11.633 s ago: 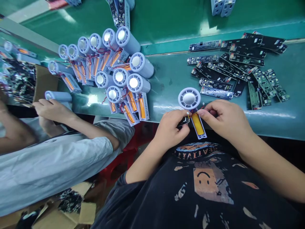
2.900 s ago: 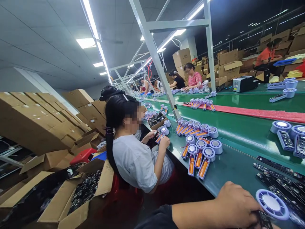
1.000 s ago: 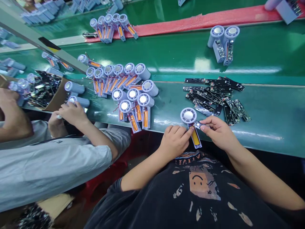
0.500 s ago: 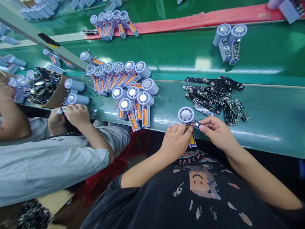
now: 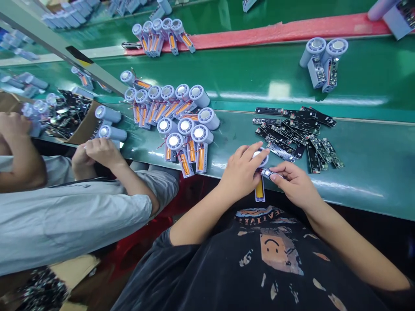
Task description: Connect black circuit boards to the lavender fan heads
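Observation:
My left hand (image 5: 241,170) is wrapped over the round head of a lavender handheld fan (image 5: 262,157), its fingers covering much of the ringed top. Below the hand, the fan's open handle shows a yellow-orange battery (image 5: 259,190). My right hand (image 5: 295,181) pinches a small dark circuit board (image 5: 266,172) between thumb and fingers, close against the fan beside my left fingertips. Thin red wires show where board and fan meet; their exact joint is hidden. Beyond my right hand lies a loose pile of similar circuit boards (image 5: 292,129) on the green bench (image 5: 366,172).
Several similar fans (image 5: 185,142) with orange batteries stand to the left. Two fans with boards fitted (image 5: 319,65) stand on the green belt (image 5: 246,65), behind which runs a red strip (image 5: 253,34). At far left, co-workers' hands (image 5: 103,153) are near a cardboard box (image 5: 86,123) of parts.
My left hand has shifted up over the fan's head, which showed uncovered before. My right hand keeps the board and has moved slightly down. The whole view has shifted slightly.

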Demonstrator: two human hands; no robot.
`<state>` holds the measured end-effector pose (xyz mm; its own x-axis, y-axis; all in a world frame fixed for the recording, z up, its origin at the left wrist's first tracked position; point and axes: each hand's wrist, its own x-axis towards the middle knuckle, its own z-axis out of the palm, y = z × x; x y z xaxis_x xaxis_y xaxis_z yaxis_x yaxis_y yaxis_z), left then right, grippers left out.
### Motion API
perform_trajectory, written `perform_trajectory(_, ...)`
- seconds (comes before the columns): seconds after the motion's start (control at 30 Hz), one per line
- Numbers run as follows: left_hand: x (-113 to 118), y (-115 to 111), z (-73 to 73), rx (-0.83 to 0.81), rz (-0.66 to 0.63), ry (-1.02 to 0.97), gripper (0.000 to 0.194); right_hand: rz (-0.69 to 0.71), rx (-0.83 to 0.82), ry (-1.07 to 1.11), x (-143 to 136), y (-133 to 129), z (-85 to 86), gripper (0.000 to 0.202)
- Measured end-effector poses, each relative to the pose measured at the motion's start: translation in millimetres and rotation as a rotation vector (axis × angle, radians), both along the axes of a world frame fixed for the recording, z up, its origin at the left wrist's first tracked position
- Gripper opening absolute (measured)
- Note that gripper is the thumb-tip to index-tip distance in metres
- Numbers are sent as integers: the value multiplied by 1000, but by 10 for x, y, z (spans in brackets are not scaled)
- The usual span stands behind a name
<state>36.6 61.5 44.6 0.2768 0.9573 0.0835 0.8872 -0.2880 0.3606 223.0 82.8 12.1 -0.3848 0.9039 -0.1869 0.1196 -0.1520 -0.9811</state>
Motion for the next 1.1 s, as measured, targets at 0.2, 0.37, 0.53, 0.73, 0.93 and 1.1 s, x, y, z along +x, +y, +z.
perform_trajectory(0.2, 101, -44, -82, 41, 163, 32, 53, 17, 8, -46, 32, 14, 10, 28)
perform_trajectory(0.37, 67, -159, -287, 208, 264, 1, 48, 26, -9, -53, 58, 22, -33, 29)
perform_trajectory(0.53, -159, -171, -256, 235, -70, 44, 34, 83, 118, -193, 100, 18, -34, 21)
perform_trajectory(0.73, -273, 28, 34, 79, -318, 104, 34, 171, 330, -294, 172, -6, 18, 16)
perform_trajectory(0.93, -180, 373, 105, -22, -525, 119, 20, 349, 883, -398, 269, 73, 93, 23)
perform_trajectory(1.1, -156, 433, -11, 116, -459, 129, 19, 345, 1071, -573, 387, 188, 132, 30)
